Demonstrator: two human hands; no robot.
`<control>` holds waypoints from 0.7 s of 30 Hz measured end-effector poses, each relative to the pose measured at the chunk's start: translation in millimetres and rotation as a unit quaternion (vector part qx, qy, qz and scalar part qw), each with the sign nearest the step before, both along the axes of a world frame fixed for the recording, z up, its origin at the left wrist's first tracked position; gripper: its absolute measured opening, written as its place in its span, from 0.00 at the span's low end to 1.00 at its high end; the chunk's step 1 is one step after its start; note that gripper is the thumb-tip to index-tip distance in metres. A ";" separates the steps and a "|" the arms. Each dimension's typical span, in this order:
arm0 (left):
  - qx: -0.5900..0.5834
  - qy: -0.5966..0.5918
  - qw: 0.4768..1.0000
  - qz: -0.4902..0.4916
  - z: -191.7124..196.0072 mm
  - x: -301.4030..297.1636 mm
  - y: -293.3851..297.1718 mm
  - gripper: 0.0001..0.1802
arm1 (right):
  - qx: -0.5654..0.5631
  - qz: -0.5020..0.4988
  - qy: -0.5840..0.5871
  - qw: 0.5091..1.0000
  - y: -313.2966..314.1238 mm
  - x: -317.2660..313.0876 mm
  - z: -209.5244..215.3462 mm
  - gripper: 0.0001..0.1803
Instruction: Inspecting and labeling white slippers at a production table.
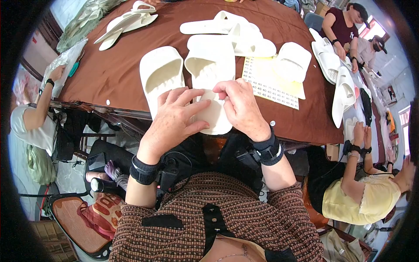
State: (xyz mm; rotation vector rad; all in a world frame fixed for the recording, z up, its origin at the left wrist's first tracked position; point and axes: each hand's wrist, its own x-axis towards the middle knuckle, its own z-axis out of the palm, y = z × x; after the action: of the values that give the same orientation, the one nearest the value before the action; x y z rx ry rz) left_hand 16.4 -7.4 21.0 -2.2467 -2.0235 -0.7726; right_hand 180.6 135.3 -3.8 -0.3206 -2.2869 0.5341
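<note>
A pair of white slide slippers lies at the table's near edge, toes pointing away from me. My left hand rests across the heel area with its fingers spread, over the left slipper and onto the right slipper. On the right slipper's insole my right hand is closed, thumb and index finger pinched together near its right edge. Whatever is between those fingertips is too small to make out. To the right lies a yellow-and-white sheet of small printed stickers, partly under another white slipper.
More white slippers lie beyond the pair, and others at the far left. The brown-covered table carries a round sticker near its front edge. Co-workers sit at both sides, with slippers by those at right.
</note>
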 end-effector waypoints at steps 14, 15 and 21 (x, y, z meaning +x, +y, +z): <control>-0.006 -0.003 1.000 0.000 0.2 0.6 0.3 0.26 | 0.010 0.000 0.009 1.000 1.9 -1.1 -2.5 0.17; -0.006 -0.002 1.000 0.000 0.9 0.5 0.0 0.26 | 0.008 0.000 0.007 1.000 1.9 -1.3 -2.4 0.17; -0.005 -0.001 1.000 0.002 2.3 0.9 -2.3 0.26 | -0.013 0.009 0.016 1.000 -0.2 0.0 -1.5 0.17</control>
State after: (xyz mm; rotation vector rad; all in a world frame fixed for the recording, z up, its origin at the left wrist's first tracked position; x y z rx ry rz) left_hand 17.3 -9.7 23.3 -2.2471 -2.0379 -0.7656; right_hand 180.5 135.1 -5.3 -0.3034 -2.2555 0.5743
